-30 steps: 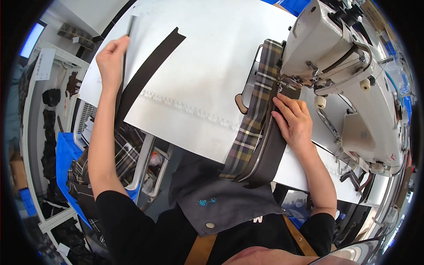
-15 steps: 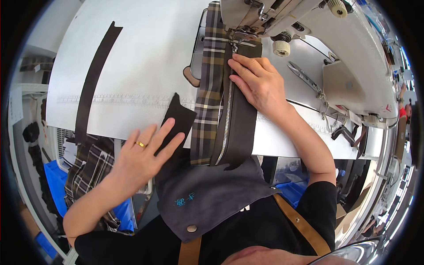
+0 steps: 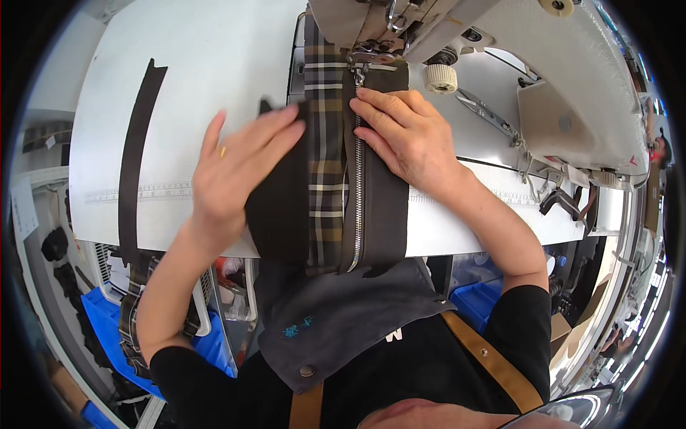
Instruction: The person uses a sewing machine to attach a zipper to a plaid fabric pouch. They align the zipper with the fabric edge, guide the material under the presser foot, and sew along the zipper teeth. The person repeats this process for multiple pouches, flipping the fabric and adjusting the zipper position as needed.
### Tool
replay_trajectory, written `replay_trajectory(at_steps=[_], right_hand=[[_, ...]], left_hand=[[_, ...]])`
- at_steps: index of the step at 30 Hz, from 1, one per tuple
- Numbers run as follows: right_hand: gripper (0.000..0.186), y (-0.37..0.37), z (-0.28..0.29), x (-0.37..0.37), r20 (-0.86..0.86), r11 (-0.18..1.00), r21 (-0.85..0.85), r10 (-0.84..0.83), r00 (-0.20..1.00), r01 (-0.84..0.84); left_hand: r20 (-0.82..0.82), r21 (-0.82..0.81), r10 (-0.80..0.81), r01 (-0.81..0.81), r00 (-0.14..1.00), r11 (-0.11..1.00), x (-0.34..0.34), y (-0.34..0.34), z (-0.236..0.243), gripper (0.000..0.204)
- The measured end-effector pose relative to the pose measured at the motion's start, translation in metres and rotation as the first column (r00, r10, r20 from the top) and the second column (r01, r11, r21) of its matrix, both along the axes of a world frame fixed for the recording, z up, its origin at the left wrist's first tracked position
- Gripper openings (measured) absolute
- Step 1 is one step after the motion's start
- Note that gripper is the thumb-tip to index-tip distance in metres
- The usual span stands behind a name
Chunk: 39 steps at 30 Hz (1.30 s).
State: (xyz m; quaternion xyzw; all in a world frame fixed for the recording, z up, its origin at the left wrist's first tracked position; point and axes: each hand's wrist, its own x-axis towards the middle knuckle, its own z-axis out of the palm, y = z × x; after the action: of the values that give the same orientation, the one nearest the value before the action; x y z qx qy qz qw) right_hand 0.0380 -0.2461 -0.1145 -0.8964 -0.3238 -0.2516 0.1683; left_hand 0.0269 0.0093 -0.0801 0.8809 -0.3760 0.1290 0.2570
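Under the head of the sewing machine (image 3: pixel 371 50) lies a brown, tan and white plaid strip (image 3: pixel 325 164) next to a dark panel (image 3: pixel 389 214). Between them runs a zipper (image 3: pixel 359 193) with metal teeth, its pull close to the presser foot. My right hand (image 3: pixel 414 139) lies on the panel with fingers stretched, their tips on the zipper just below the pull. My left hand (image 3: pixel 239 168), blurred and wearing a ring, has its thumb spread. Its fingers rest flat on a black fabric piece (image 3: pixel 282 214) beside the plaid strip.
A long dark strip (image 3: pixel 136 157) lies at the table's left. Scissors (image 3: pixel 486 111) sit right of the needle area, beneath the machine arm. Past the front edge are a blue bin (image 3: pixel 479 304) at right and plaid cloth (image 3: pixel 132 322) over blue plastic at left.
My left hand has moved away from me, and the black piece has slid up alongside the plaid strip. My right hand stays on the zipper. The whole view has shifted slightly.
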Motion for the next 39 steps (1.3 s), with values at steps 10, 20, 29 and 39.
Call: replay_trajectory(at_steps=[10, 20, 29, 39], right_hand=[[0.032, -0.001, 0.000, 0.000, -0.040, 1.000, 0.012, 0.009, 0.999, -0.009], [0.034, -0.003, 0.001, 0.002, -0.070, 1.000, 0.012, 0.011, 0.997, -0.010], [0.035, -0.004, -0.002, 0.001, -0.094, 0.999, 0.032, 0.016, 0.995, -0.013], [0.034, -0.004, -0.002, 0.001, -0.106, 0.999, 0.049, 0.015, 0.994, -0.010]], left_hand=[[0.156, 0.130, -0.153, 0.133, 0.976, 0.982, 0.055, -0.039, -0.035, 0.041], [0.097, 0.130, -0.176, 0.163, 0.980, 0.978, 0.067, -0.043, -0.031, 0.036], [0.205, 0.044, -0.130, 0.123, 0.970, 0.991, 0.065, -0.050, -0.041, 0.028], [0.111, 0.019, -0.174, 0.173, 0.978, 0.985, 0.071, -0.047, -0.043, 0.032]])
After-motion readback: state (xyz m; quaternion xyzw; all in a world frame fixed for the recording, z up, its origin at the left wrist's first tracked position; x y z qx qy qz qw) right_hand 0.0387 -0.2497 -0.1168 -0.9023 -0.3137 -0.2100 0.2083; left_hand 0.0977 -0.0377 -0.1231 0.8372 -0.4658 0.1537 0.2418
